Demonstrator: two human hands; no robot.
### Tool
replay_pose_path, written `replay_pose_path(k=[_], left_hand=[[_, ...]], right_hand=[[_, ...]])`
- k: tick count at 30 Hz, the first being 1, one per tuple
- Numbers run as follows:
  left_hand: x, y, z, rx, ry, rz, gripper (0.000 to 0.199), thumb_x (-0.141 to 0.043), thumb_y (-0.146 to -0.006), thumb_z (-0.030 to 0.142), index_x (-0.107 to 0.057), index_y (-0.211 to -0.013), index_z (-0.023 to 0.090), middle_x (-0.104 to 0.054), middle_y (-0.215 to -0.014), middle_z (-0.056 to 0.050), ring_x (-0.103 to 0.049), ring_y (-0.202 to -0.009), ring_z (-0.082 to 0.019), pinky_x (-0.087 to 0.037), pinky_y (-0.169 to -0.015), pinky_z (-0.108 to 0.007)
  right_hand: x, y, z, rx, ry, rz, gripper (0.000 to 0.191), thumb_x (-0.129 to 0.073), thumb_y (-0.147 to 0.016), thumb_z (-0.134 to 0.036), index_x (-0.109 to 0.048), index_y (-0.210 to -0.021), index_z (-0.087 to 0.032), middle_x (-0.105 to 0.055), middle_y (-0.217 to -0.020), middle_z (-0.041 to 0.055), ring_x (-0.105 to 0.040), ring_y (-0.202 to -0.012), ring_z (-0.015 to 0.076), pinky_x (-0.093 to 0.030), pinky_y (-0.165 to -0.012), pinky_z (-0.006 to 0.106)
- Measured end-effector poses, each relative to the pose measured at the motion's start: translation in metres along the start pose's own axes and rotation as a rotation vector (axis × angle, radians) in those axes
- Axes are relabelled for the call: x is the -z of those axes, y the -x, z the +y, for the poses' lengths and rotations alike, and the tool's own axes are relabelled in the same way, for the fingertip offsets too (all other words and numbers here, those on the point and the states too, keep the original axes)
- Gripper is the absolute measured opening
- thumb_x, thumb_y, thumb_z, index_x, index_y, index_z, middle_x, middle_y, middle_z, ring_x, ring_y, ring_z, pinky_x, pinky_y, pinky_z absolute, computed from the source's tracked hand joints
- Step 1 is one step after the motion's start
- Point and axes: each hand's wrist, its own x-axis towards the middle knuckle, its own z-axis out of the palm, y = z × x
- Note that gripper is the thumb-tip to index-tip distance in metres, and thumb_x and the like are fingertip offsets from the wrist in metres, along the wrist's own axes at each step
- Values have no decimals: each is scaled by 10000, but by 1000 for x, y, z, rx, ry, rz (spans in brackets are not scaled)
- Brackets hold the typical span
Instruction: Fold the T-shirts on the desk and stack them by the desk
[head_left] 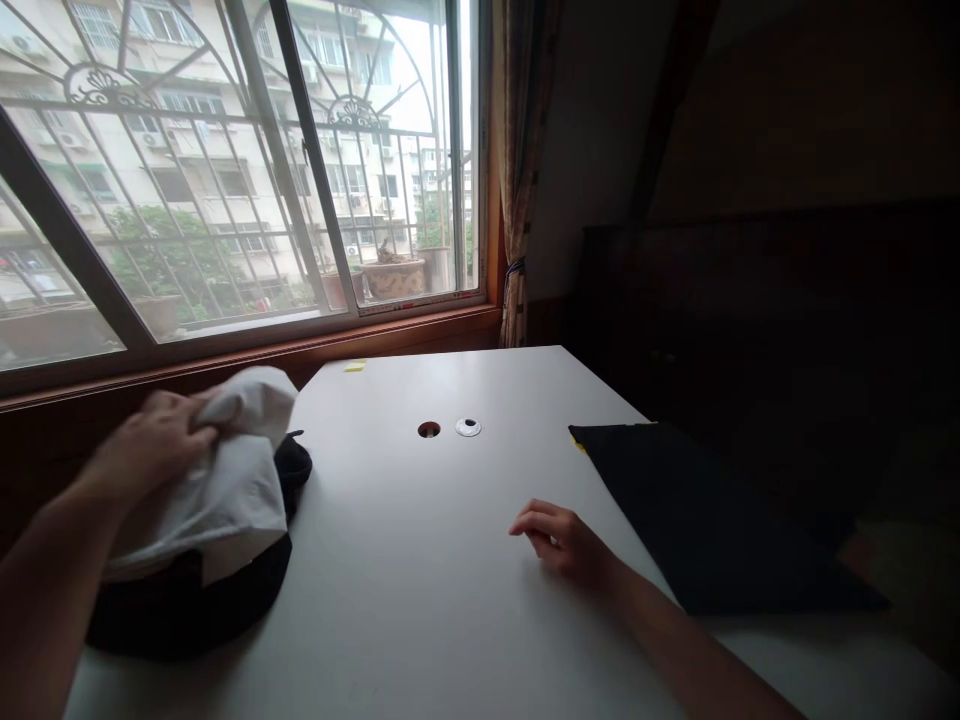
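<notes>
The person's left hand, at about nine o'clock in the view, is clamped on a white cloth, its fingers closed around a bunched upper part near the edge of the tabletop. The cloth hangs in folds from the grip, its lower edge lying over or just above a black item toward eight o'clock; whether the two touch all along that edge cannot be told. A smaller black piece shows just to the three o'clock side of the cloth, and it is unclear whether it is part of the larger black item. The right hand, toward four o'clock from the centre, holds nothing visible, its fingers loosely curled over the bare white surface, well apart from the left hand. Near the centre are a round hole and, just beside it at three o'clock, a round white cap with a dark opening. A flat dark sheet lies at about four o'clock, beyond the right hand, with yellow showing at its far corner. A small yellow strip sits near the far edge at eleven o'clock, below the window.
</notes>
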Motion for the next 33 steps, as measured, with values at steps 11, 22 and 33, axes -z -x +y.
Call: replay_pose_path(k=[11, 22, 33], left_hand=[[-106, -9, 14, 108, -13, -207, 809, -457, -879, 710, -363, -1565, 292, -243, -1669, -158, -303, -1390, -557, -259, -997, -804], [-121, 36, 79, -343, -120, 115, 509, -422, -954, 339, -534, -1437, 229, -455, -1573, -122, -250, -1522, -349, -126, -1205, -665], [-157, 72, 196, -777, 341, 128, 263, -478, -991, 198, -710, -1110, 235, -726, -1179, -83, -636, -1160, -276, -517, -1009, -468]], right_hand=[[1, 1, 5, -26, 14, -32, 318, -495, -875, -60, -748, -959, -234, -699, -915, 33, -675, -803, 169, -528, -727, 287], [42, 0, 22, -120, 327, 344, 275, -493, -901, -128, -714, -1011, -250, -713, -965, 45, -649, -961, 238, -510, -917, 420], [124, 62, 110, -970, 878, 552, 369, -670, -833, -350, -679, -1131, -132, -641, -1162, 210, -612, -1086, 370, -466, -950, 542]])
